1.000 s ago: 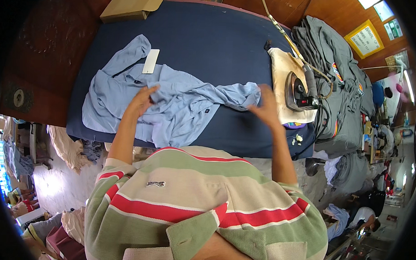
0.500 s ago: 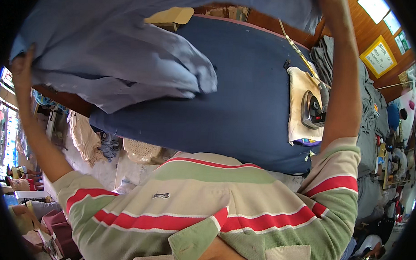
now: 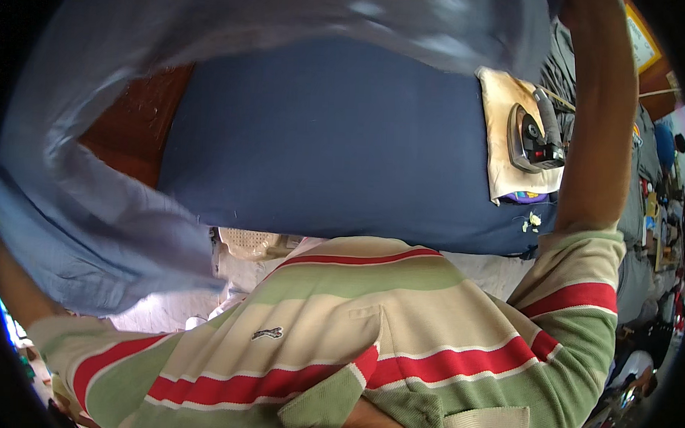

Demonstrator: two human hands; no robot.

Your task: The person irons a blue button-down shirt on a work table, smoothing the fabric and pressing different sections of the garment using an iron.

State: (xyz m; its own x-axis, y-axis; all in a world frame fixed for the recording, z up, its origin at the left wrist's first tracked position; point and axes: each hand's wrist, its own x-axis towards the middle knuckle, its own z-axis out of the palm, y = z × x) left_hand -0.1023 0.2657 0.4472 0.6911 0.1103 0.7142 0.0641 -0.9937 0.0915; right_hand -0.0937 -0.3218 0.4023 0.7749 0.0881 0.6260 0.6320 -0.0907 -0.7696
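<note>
Light blue shirt (image 3: 109, 206) lifted high over navy ironing table (image 3: 337, 146); iron (image 3: 538, 134) on pad; both hands out of frame, grip unknowable

light blue cloth garment (image 3: 108, 228): 1, held up, blurred
dark navy padded ironing table (image 3: 337, 146): 1
grey and black electric iron (image 3: 536, 134): 1
scorched cream cloth pad (image 3: 502, 174): 1, under the iron
bare forearms in view: 2, right forearm (image 3: 598, 132), left forearm (image 3: 11, 293)
hands in view: 0, both out of frame or hidden
striped polo shirt (image 3: 368, 343): 1
</note>
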